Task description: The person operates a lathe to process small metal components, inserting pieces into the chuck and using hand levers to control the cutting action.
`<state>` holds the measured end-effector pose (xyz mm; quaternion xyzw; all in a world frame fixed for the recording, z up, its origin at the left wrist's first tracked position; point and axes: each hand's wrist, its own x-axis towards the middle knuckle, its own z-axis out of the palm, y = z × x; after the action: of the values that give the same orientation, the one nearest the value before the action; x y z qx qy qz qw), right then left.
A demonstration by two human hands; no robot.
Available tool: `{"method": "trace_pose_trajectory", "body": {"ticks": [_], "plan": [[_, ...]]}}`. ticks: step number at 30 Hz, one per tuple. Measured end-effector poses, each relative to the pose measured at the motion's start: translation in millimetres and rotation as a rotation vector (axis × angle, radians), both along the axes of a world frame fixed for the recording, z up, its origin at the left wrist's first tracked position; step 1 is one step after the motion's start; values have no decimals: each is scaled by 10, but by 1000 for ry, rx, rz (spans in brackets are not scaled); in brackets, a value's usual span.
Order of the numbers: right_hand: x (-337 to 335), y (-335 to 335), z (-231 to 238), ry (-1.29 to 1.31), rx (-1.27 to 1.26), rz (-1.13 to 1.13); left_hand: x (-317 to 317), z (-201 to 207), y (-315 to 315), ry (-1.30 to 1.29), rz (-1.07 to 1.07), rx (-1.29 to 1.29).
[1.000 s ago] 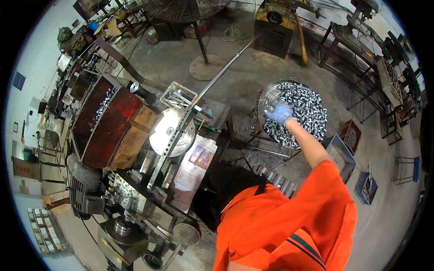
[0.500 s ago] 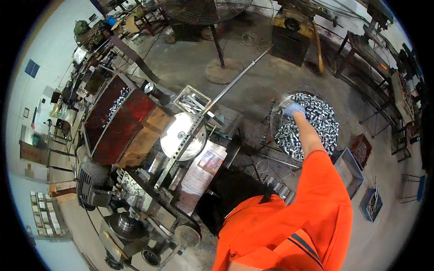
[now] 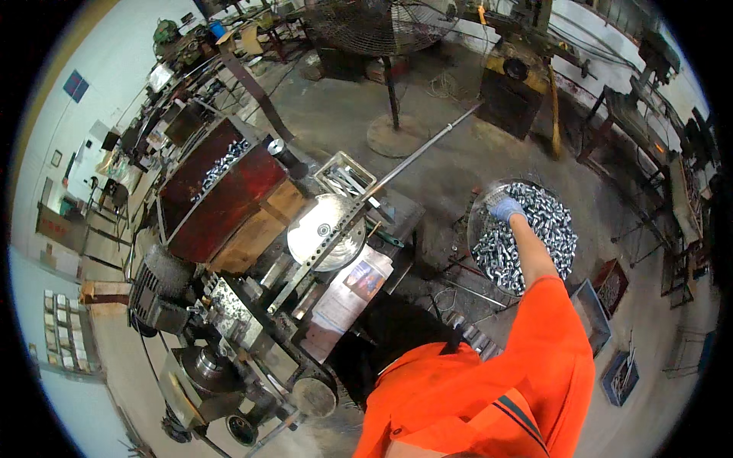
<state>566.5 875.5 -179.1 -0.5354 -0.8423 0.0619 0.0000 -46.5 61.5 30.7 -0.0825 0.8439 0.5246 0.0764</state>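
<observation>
My right hand (image 3: 505, 208), in a pale blue glove, reaches out at the end of an orange sleeve (image 3: 546, 320). It rests at the far left part of a heap of short shiny metal cylindrical parts (image 3: 546, 243). These fill a wide round basin (image 3: 475, 227) standing low to the right. The fingers point down among the parts and blur into them, so whether they hold any cannot be seen. My left hand is out of view.
Left of me stands a machine with a shiny round disc (image 3: 327, 233), a long metal bar (image 3: 416, 145) and a printed sheet (image 3: 347, 296). A red bin (image 3: 256, 182) holds more parts. Beyond are a floor fan (image 3: 389, 91) and a broom (image 3: 556, 114); a grey crate (image 3: 589, 311) lies right.
The view has tilted, so the surroundings sit lower and slightly further right in the picture. My right hand stays at nearly the same place on the heap.
</observation>
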Motion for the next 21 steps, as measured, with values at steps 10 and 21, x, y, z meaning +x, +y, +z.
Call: {"method": "trace_pose_trajectory", "body": {"ticks": [10, 21], "plan": [[-822, -1154, 1351, 1527, -594, -475, 153, 170, -88, -18, 22, -168], [-3224, -2049, 2337, 1273, -877, 423, -104, -314, -683, 72, -13, -148]]}}
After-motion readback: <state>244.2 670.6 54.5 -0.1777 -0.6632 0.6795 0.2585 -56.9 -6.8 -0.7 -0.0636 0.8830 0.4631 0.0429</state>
